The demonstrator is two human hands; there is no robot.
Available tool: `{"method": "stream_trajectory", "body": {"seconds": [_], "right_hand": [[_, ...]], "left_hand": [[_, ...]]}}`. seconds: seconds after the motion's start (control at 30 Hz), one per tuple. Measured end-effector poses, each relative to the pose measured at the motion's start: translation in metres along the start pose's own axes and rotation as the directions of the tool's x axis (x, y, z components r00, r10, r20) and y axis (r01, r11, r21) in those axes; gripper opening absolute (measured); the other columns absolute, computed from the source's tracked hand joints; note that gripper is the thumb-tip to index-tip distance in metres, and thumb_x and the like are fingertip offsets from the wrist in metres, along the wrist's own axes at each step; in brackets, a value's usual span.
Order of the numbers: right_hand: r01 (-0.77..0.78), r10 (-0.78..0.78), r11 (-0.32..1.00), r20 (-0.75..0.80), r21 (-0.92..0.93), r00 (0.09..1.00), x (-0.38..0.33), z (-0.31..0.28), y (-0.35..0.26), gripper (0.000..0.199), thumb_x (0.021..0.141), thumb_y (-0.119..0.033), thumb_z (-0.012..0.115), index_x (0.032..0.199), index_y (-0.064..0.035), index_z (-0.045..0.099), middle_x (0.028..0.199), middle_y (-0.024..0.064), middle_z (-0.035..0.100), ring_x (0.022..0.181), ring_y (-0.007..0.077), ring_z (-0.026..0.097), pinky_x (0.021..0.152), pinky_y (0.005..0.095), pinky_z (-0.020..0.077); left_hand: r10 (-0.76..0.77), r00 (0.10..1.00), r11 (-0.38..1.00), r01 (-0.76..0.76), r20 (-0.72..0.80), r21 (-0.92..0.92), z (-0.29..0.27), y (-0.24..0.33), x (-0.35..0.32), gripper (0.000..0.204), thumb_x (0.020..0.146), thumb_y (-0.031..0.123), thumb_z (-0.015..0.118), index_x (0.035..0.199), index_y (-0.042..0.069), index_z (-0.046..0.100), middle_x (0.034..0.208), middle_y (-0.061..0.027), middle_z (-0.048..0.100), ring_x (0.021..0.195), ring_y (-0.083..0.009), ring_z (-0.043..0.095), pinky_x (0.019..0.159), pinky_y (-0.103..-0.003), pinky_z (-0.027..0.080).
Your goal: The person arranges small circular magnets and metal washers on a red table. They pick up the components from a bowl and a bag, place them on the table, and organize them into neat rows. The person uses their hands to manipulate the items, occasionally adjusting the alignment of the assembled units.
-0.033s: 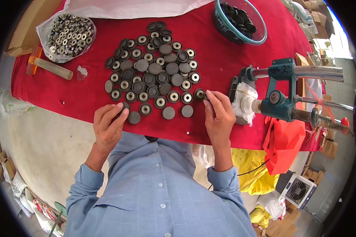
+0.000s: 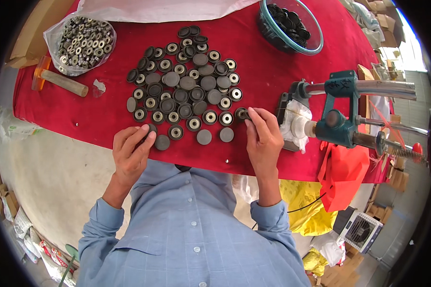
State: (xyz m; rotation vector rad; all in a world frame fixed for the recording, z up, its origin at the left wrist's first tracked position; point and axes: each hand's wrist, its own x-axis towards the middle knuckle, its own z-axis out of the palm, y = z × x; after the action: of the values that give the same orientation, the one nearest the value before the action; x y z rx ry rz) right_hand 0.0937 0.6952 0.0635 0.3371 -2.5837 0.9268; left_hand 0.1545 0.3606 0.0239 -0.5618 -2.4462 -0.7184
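Observation:
A cluster of round black caps (image 2: 197,93) lies on the red cloth, several holding a metal bearing (image 2: 209,116), others with their flat backs up. At the near left of the cluster, my left hand (image 2: 131,150) is closed on a dark cap (image 2: 152,128), mostly hidden by the fingers. At the cluster's right edge, the thumb and fingertips of my right hand (image 2: 265,138) pinch a metal bearing (image 2: 244,114) at a black cap (image 2: 239,113). The fingertips partly cover this bearing, and whether it sits fully inside the cap is not visible.
A green hand press (image 2: 342,110) stands right of my right hand. Far off are a clear bag of bearings (image 2: 86,45) at left and a bowl of black caps (image 2: 289,26) at right. A mallet (image 2: 64,82) lies at left; a red bag (image 2: 342,174) hangs at the near right edge.
My right hand has shifted slightly left and away from me, and the bearing at its fingertips looks more tilted. My left hand stays where it was.

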Motion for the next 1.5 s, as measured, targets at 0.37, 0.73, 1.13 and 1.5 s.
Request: {"method": "stream_trajectory", "body": {"seconds": [0.37, 0.73, 1.13, 1.5], "right_hand": [[0.173, -0.159, 0.958, 0.076, -0.229, 0.984, -0.012, 0.013, 0.008, 0.04, 0.092, 0.005, 0.07, 0.131, -0.0018, 0.076, 0.129, 0.0178, 0.072, 0.109, 0.0339, 0.073, 0.088, 0.0426, 0.061], [0.038, -0.015, 0.968, 0.095, -0.248, 0.995, -0.011, 0.007, -0.007, 0.053, 0.089, 0.003, 0.067, 0.142, -0.0039, 0.069, 0.14, 0.0159, 0.07, 0.122, 0.0348, 0.067, 0.104, 0.0464, 0.0526], [0.152, -0.128, 0.974, 0.145, -0.167, 0.981, 0.038, 0.038, -0.038, 0.038, 0.086, -0.013, 0.084, 0.123, -0.0099, 0.074, 0.116, 0.0058, 0.07, 0.103, 0.0266, 0.065, 0.088, 0.0426, 0.046], [0.051, -0.052, 0.998, 0.016, 0.041, 0.999, 0.041, 0.046, -0.021, 0.03, 0.088, -0.004, 0.082, 0.118, -0.008, 0.078, 0.114, 0.0069, 0.074, 0.104, 0.028, 0.071, 0.088, 0.0416, 0.0516]], "left_hand": [[-0.001, 0.999, 1.0, 0.0, 0.054, 0.014, -0.007, 0.001, 0.003, 0.045, 0.078, -0.013, 0.074, 0.118, 0.006, 0.082, 0.124, -0.0106, 0.074, 0.107, -0.0302, 0.067, 0.088, -0.045, 0.051], [-0.449, 0.893, 0.888, 0.445, -0.01, -0.116, -0.013, -0.009, 0.039, 0.032, 0.097, -0.002, 0.074, 0.128, 0.002, 0.078, 0.138, -0.0152, 0.067, 0.124, -0.0319, 0.067, 0.104, -0.042, 0.055], [-0.481, 0.876, 0.86, 0.465, -0.029, -0.209, -0.008, -0.03, 0.038, 0.022, 0.094, -0.002, 0.08, 0.116, 0.001, 0.081, 0.121, -0.0136, 0.078, 0.11, -0.0272, 0.075, 0.096, -0.037, 0.06], [-0.092, 0.996, 0.996, 0.091, -0.021, -0.01, -0.007, -0.022, 0.034, 0.03, 0.083, -0.007, 0.085, 0.111, 0.001, 0.081, 0.118, -0.0146, 0.077, 0.104, -0.0322, 0.074, 0.085, -0.04, 0.062]]}}
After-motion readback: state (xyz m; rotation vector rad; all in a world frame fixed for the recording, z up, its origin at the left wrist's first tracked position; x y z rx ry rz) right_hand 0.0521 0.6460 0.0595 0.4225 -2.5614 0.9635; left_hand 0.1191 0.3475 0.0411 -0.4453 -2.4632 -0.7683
